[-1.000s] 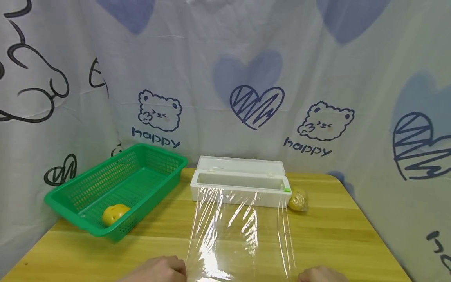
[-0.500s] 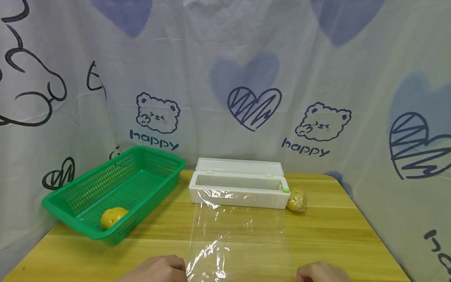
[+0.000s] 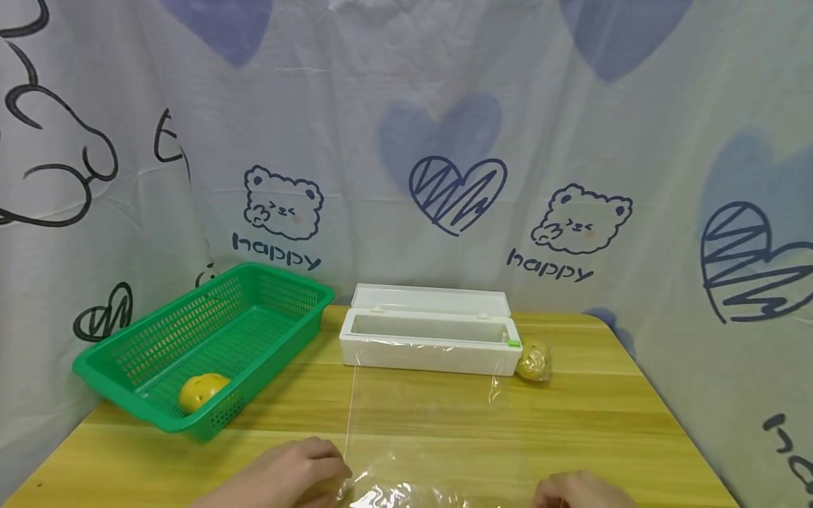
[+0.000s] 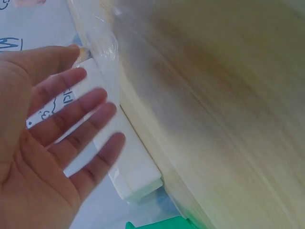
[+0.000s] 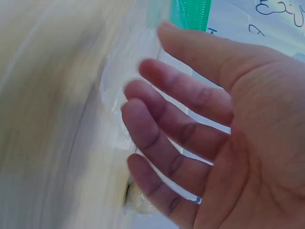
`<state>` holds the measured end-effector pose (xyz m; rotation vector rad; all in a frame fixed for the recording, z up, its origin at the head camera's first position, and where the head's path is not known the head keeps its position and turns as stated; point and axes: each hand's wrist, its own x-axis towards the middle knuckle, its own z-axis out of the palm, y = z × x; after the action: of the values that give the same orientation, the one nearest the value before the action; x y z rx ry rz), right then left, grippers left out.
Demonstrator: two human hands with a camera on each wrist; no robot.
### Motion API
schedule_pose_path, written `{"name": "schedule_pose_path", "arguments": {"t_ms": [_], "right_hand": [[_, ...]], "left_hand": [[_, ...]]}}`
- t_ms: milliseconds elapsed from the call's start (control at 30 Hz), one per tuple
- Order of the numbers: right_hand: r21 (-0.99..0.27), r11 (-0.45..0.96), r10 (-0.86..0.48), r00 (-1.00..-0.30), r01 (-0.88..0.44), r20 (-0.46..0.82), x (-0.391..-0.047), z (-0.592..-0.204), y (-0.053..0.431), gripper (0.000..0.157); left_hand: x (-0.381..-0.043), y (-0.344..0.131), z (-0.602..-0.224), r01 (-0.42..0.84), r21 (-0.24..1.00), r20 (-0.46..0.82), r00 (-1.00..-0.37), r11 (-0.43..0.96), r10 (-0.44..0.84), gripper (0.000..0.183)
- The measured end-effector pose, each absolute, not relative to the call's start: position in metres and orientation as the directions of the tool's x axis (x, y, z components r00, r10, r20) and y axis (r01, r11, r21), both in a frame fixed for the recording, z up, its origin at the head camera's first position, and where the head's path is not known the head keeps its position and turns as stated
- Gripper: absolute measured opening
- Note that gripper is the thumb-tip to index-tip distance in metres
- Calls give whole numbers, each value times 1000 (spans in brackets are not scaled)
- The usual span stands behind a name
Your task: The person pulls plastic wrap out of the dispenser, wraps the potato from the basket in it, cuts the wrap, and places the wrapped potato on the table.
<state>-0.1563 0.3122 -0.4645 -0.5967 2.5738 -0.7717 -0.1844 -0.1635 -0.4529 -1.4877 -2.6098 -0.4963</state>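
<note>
Loosely spread, the left hand (image 3: 298,469) is cut off at the head view's near edge, like the right hand (image 3: 581,490), whose fingers (image 5: 143,126) softly bend. Clear plastic (image 3: 438,423), hard to see, lies between them and reaches the far white box (image 3: 432,315).

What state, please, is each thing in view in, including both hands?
White rectangular plastic box: open.
White plastic lid: raised, tilted back.
Clear plastic film: drawn out over the box's front.
Green perforated plastic basket: upright, uncovered.
Yellow rounded item: in the basket, no wrapping visible.
Second yellow rounded item: wrapped, by the box's right end.
Left hand: fingers spread, gripping nothing visible.
Right hand: fingers loosely bent, gripping nothing visible.
</note>
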Motion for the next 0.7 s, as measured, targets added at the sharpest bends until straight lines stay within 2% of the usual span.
{"name": "schedule_pose_path", "arguments": {"t_ms": [33, 100, 233, 400, 700], "right_hand": [[-583, 758, -498, -837, -294, -227, -160, -464, 313, 12], [-550, 773, -497, -841, -317, -214, -168, -467, 316, 23], [-465, 797, -512, -839, -384, -183, -184, -499, 329, 38], [-471, 782, -542, -818, -408, -192, -198, -534, 339, 36], [-496, 771, -550, -811, -400, -200, -188, -519, 329, 27]], "left_hand": [[-186, -163, -453, 847, 208, 232, -529, 489, 816, 21], [-188, -162, -453, 829, 193, 190, -556, 524, 809, 30], [-190, -162, -455, 779, 232, 76, -612, 583, 787, 42], [-192, -164, -462, 801, 178, 70, -590, 572, 804, 41], [-195, -166, -466, 824, 144, 101, -563, 548, 820, 36]]}}
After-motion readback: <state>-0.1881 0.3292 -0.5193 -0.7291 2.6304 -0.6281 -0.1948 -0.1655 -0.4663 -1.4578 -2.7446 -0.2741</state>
